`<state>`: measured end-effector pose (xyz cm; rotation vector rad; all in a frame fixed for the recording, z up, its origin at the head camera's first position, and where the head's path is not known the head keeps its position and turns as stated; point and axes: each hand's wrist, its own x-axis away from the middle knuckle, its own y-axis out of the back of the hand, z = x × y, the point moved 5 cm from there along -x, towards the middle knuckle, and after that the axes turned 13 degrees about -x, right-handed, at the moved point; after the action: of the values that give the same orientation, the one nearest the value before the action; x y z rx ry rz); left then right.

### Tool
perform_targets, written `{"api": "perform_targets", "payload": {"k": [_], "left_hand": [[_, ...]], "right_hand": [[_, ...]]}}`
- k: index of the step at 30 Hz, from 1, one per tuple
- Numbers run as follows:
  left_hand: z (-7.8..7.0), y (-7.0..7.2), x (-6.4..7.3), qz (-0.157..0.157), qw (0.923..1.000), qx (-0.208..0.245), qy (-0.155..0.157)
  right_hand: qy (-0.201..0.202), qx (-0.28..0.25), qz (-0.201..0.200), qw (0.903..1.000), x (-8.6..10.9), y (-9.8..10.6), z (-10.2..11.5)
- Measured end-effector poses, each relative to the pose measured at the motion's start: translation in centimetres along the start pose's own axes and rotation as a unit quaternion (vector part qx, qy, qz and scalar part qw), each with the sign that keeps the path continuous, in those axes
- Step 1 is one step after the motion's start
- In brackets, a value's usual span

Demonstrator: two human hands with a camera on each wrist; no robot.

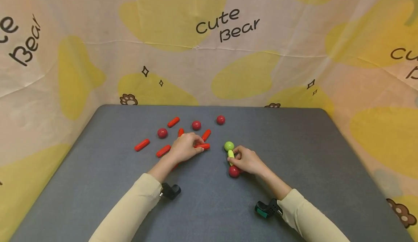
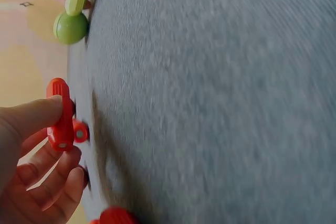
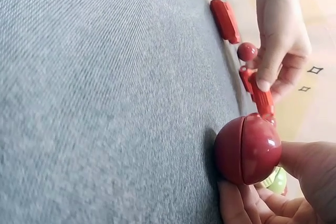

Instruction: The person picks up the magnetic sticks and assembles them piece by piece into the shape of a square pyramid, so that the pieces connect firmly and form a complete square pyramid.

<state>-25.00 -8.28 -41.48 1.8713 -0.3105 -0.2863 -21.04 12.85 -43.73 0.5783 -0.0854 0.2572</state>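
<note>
Between thumb and fingers, my left hand (image 1: 186, 147) pinches a red toy rod (image 1: 203, 146), held just above the table. In the left wrist view that red rod (image 2: 62, 114) has a small metal dot at its lower end. My right hand (image 1: 248, 160) pinches a yellow-green rod (image 1: 231, 156). A green ball (image 1: 229, 146) touches this rod's far end, and a dark red ball (image 1: 233, 171) sits at its near end. The right wrist view shows the dark red ball (image 3: 247, 150) large, with a seam around it, covering most of the yellow-green rod.
Several loose red rods (image 1: 142, 145) lie around and behind the left hand on the grey table (image 1: 294, 136). Three more dark red balls (image 1: 196, 125) lie towards the back. A patterned cloth (image 1: 183, 75) stands behind and at both sides.
</note>
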Motion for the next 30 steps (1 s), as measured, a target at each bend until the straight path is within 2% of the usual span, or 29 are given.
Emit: {"api": "perform_targets", "payload": {"k": [7, 15, 30], "left_hand": [[-1.2, -0.6, -0.4, -0.012, 0.9998, 0.006, -0.013], [-2.1, -1.1, -0.8, -0.026, 0.999, -0.012, -0.035], [-3.1, -1.8, -1.5, -0.022, 0.9986, -0.013, -0.046]], "right_hand": [[-0.001, -0.001, -0.005, 1.0, 0.0, -0.5, 0.3], [0.004, -0.008, -0.01, 0.9999, 0.1, -0.7, 0.5], [0.001, -0.004, -0.009, 1.0, 0.3, -1.1, 0.6]]}}
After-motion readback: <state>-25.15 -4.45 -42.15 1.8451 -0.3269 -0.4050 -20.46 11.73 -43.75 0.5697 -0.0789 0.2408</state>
